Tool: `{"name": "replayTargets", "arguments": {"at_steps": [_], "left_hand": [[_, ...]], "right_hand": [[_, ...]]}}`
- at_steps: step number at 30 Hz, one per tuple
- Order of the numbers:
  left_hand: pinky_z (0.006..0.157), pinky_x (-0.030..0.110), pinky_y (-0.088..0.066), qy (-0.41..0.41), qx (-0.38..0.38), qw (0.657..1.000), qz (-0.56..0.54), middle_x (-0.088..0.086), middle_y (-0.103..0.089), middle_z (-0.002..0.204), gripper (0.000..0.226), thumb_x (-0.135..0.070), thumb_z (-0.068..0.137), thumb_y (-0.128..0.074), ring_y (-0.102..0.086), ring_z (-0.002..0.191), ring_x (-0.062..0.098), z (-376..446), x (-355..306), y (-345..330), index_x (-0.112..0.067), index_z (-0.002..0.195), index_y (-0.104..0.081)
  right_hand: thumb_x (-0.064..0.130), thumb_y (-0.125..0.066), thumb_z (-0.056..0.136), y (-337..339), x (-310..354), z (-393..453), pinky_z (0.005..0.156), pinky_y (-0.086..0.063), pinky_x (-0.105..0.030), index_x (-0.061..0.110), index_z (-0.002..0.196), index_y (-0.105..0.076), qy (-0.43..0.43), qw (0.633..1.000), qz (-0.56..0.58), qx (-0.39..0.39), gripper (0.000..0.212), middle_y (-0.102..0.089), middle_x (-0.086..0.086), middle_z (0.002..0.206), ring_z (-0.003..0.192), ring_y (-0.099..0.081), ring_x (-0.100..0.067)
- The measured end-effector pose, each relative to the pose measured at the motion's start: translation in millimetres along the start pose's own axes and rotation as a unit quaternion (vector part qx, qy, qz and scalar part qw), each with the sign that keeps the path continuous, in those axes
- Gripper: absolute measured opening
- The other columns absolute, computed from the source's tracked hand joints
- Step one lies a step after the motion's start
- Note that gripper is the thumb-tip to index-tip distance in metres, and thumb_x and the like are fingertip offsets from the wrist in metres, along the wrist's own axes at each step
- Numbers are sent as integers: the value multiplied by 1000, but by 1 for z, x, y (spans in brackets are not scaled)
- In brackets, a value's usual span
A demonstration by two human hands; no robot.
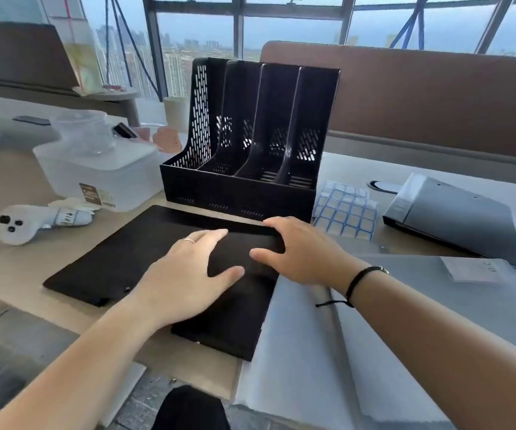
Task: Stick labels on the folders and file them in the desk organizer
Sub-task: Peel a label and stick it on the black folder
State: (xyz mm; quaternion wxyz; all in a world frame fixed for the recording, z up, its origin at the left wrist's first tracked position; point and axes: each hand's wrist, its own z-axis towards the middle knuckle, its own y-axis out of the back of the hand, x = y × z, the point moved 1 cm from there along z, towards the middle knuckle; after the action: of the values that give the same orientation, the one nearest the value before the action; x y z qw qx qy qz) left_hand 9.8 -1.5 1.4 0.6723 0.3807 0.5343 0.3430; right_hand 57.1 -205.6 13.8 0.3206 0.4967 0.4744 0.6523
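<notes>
Black folder (132,259) lies flat on the table (11,274) in the middle of the frame, directly under both hands and just in front of the desk organizer (250,144), whose front wall stands just beyond the folder's far edge. Its long axis runs from the lower left of the frame up toward the right. The left hand (188,274) rests palm-down on the folder's right half with the fingers nearly straight and spread; it pins the folder and grasps nothing. The right hand (300,252) sits at the folder's far right end, thumb lying on the cover, fingers reaching over the far edge; whether that grip has closed on the edge cannot be told, since the fingertips are hidden against the black.

Both hands are about equally near, the right one closer to the label sheet (346,212), which lies just to the right of the organizer. The coming move probably turns on that: the labels lie up and to the right of the grip.

The folder looks matte, dark and stiff, with no label visible on it. Two grey folders (455,212) lie at right, the nearer one (405,336) overlapping the black folder's right end. All four organizer slots look empty.
</notes>
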Motion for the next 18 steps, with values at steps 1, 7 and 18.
{"name": "replayTargets", "arguments": {"at_steps": [1,7,18], "left_hand": [[108,36,-39,14,-1,1000,-7,-23,-28,156,73,-68,88,-50,-27,144,3,-7,9,5,-41,151,-27],[112,37,-36,102,-40,994,-32,-14,-34,156,70,-70,87,-48,-30,144,7,-38,56,21,-37,148,-36],[122,42,-22,195,-131,972,22,9,-35,158,70,-70,84,-49,-19,149,26,-76,93,13,-30,141,-49]], "right_hand": [[72,-49,87,-3,4,9,112,-38,-45,26,150,-35,-5,1000,-10,8,80,-44,0,152,139,-43,-22],[84,-47,78,-22,40,57,114,-35,-49,24,153,-31,-62,993,-44,95,97,-44,-2,154,139,-43,-27],[86,-69,48,-26,63,78,103,-48,-43,20,133,-55,-73,996,-21,49,109,-58,0,133,123,-55,-25]]}}
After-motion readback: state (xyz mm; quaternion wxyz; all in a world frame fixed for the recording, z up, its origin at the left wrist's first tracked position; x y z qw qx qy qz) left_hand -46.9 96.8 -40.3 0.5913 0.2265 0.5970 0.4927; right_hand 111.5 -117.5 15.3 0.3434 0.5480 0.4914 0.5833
